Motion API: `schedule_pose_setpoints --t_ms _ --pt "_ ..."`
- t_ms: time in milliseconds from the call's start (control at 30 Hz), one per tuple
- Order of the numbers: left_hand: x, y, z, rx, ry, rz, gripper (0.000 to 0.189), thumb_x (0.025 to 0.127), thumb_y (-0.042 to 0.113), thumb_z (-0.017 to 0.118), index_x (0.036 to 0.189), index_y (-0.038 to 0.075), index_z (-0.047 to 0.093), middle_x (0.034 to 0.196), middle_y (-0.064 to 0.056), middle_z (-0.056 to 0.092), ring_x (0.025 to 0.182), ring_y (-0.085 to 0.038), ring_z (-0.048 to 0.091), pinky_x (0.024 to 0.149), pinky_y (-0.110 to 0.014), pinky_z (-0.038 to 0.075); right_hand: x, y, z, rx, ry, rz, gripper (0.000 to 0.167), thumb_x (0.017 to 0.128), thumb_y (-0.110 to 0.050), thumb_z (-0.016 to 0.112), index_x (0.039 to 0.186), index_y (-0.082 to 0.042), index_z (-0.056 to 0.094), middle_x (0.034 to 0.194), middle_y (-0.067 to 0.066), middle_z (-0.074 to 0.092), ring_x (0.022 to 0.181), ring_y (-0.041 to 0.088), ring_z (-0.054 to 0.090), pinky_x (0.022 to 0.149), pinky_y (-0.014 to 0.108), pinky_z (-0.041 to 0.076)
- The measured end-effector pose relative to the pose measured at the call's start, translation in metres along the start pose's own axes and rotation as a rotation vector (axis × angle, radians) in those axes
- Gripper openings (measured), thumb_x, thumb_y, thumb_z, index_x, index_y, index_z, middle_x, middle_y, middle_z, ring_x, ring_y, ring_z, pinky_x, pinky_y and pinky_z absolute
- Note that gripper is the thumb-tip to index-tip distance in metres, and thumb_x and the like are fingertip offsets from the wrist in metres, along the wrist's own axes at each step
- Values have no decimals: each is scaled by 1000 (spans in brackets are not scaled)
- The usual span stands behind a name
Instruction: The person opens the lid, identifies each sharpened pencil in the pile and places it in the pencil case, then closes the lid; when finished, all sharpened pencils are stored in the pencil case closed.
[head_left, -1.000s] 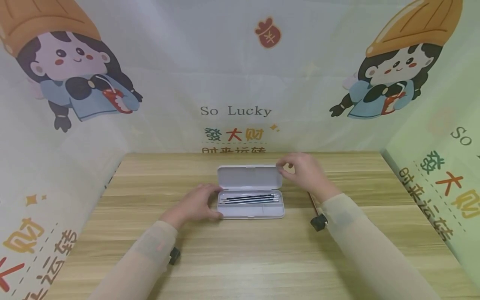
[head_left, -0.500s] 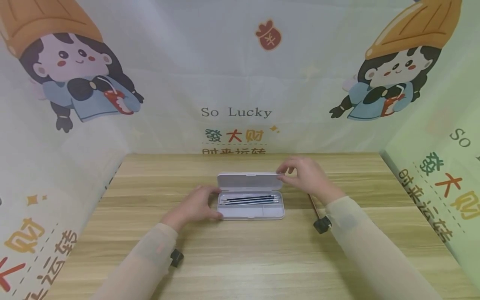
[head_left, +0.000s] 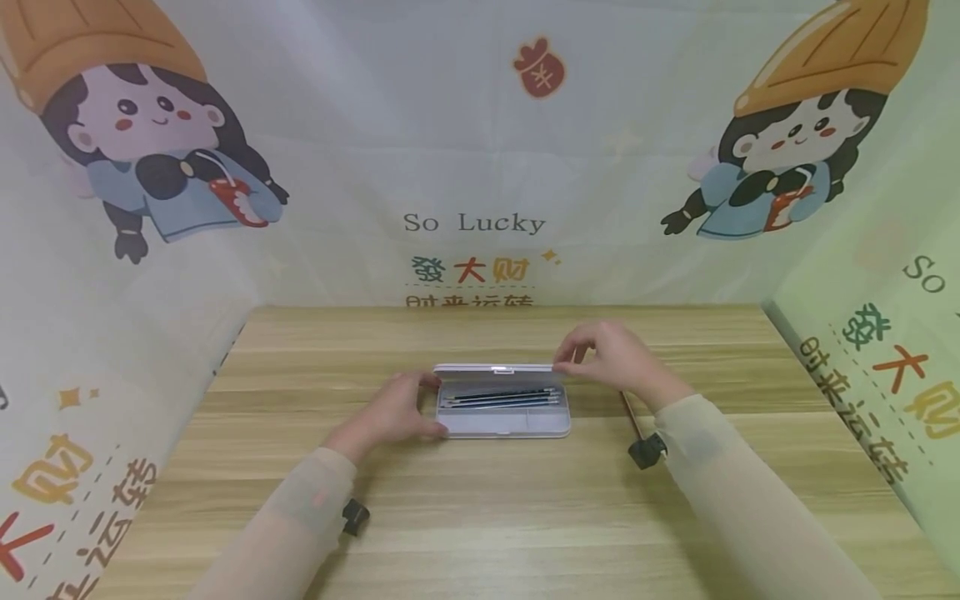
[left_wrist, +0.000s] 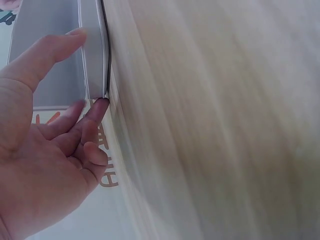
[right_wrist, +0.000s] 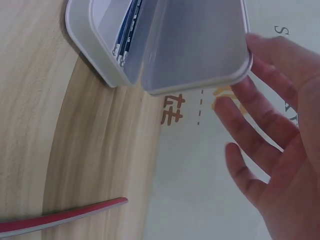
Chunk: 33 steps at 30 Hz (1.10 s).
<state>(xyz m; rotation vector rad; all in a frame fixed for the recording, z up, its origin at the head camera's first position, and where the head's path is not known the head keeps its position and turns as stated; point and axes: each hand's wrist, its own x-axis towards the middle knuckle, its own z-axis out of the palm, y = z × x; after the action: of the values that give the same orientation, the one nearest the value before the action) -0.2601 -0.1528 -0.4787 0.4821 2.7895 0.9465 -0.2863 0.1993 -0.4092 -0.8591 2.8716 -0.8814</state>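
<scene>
A white pencil case [head_left: 487,423] lies on the wooden table, its hinged lid [right_wrist: 200,45] partly lowered over the tray. Several dark pencils [head_left: 498,399] rest side by side in the back compartment. At the case's left end, my left hand [head_left: 390,410] grips the tray, thumb at the front corner and fingers at the back one. My right hand [head_left: 611,358] pinches the lid's right corner between thumb and index finger; in the right wrist view its other fingers spread loosely below the edge.
A thin red stick [right_wrist: 65,217] lies on the table right of the case, under the right forearm in the head view. Printed cloth walls [head_left: 472,167] enclose the wooden table [head_left: 480,517] at the back and both sides. Small black cameras [head_left: 647,451] sit at the wrists.
The lid has swung from nearly upright down toward me, with my right hand lowering along with it. My left hand and the tray have stayed in place.
</scene>
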Motion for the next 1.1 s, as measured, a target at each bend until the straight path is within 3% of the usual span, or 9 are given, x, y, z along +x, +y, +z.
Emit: schedule_pose_setpoints --t_ms 200,333,533,733,967,1100 --pt "-1 0 0 -74 18 3 91 63 18 97 136 -1 46 130 -21 66 126 -39 58 115 -54 44 -4 6 5 87 -124 10 11 87 -33 82 94 -26 79 97 -11 75 90 12 66 93 48 56" --pt "-3 -1 -2 -80 9 21 89 65 17 96 138 6 47 133 -22 65 130 -40 55 116 -57 42 -6 10 11 96 -159 3 21 83 -38 86 98 -24 79 104 -7 76 95 17 67 96 52 55" --pt "-6 0 -3 -40 -12 47 78 69 17 94 135 12 54 139 -20 62 131 -40 51 115 -60 41 -11 16 24 59 -169 -11 41 78 -43 89 109 -20 78 118 -2 73 107 20 66 100 50 55" --pt "-6 2 -4 -8 -11 75 79 66 20 95 134 6 58 139 -16 63 129 -36 51 117 -55 42 -14 19 33 -5 -173 -21 60 74 -48 90 124 -18 74 132 6 68 125 31 62 111 56 49" --pt "-6 4 -8 10 -31 50 73 71 35 93 133 10 63 140 -12 63 130 -32 49 117 -52 42 -16 21 43 1 -173 46 67 70 -45 94 128 -21 71 143 10 60 136 36 54 117 58 42" --pt "-6 3 -9 22 -30 36 66 74 35 92 130 13 66 140 -11 64 129 -29 50 116 -51 43 -18 22 48 -3 -155 50 69 68 -44 95 129 -21 71 146 13 57 136 38 52 117 59 41"
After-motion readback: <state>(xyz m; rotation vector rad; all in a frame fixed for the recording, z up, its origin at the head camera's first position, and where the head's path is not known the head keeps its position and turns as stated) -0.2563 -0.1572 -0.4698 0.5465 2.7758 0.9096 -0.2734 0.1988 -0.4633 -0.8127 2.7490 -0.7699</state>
